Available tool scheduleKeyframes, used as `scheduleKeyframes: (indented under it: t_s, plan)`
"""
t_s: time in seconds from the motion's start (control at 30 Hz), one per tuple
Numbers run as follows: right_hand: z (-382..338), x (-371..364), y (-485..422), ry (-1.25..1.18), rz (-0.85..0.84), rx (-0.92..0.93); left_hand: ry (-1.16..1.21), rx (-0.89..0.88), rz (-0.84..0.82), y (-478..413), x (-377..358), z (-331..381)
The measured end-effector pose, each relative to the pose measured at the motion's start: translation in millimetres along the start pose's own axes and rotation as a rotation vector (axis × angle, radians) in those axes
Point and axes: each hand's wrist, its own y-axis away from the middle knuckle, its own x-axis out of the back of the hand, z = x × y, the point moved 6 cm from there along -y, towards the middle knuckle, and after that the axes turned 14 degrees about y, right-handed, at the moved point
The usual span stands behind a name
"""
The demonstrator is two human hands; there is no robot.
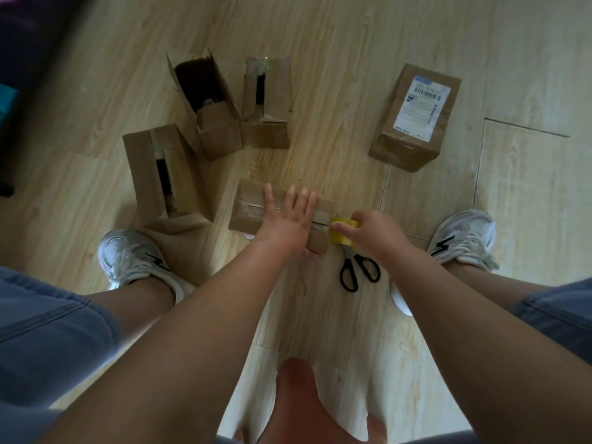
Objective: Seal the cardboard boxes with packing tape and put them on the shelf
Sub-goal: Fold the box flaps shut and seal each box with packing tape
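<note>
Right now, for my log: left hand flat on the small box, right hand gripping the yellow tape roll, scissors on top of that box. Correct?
No: the head view shows the scissors on the floor beside the small box, near the right hand. The left hand and yellow tape roll are as stated.

Note matt brown cardboard boxes (250, 216), a smooth pale wood-grain floor (320, 33), and your glossy yellow tape roll (337, 237).

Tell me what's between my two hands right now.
In the head view, the tape roll, gripped by the right hand, and the end of the box that the left hand presses flat.
</note>
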Motion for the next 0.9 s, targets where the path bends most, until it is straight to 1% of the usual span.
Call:
scheduleKeyframes:
  t_s: [0.1,0.2,0.33,0.4,0.47,0.5,0.63,0.73,0.8,0.9]
  plan:
    - [4.4,3.9,2.3,-0.21,-0.064,-0.049,0.149,0.011,-0.005,-0.4,10.4,-2.1]
    - [17.3,11.3,6.4,-0.335,-0.107,-0.046,0.338,0.004,0.032,0.0,19.1,-6.3]
    - [23.1,13.1,10.6,-0.335,-0.152,-0.034,0.285,0.003,0.036,4.6,18.6,-3.7]
    - [19.4,12.0,11.8,-0.289,-0.135,-0.035,0.162,0.017,0.024,9.0,18.8,5.9]
    - [17.0,9.1,13.5,-0.264,-0.118,-0.039,0.02,-0.004,0.01,9.3,18.3,22.0]
    - [16.3,7.6,14.7,-0.257,-0.114,-0.041,-0.005,-0.008,0.004,7.8,16.7,28.9]
    - [15.5,6.8,18.8,-0.232,-0.115,-0.03,0.104,0.063,-0.004,0.1,19.3,36.4]
    - [14.2,14.2,19.0,-0.277,-0.111,-0.021,0.152,0.043,0.028,1.0,27.5,27.8]
    - [9.4,24.1,19.4,-0.348,-0.098,-0.012,0.195,0.037,0.046,6.4,34.5,15.9]
    - [-3.6,42.0,22.9,-0.416,-0.055,0.028,0.316,-0.007,0.118,15.0,50.0,-4.6]
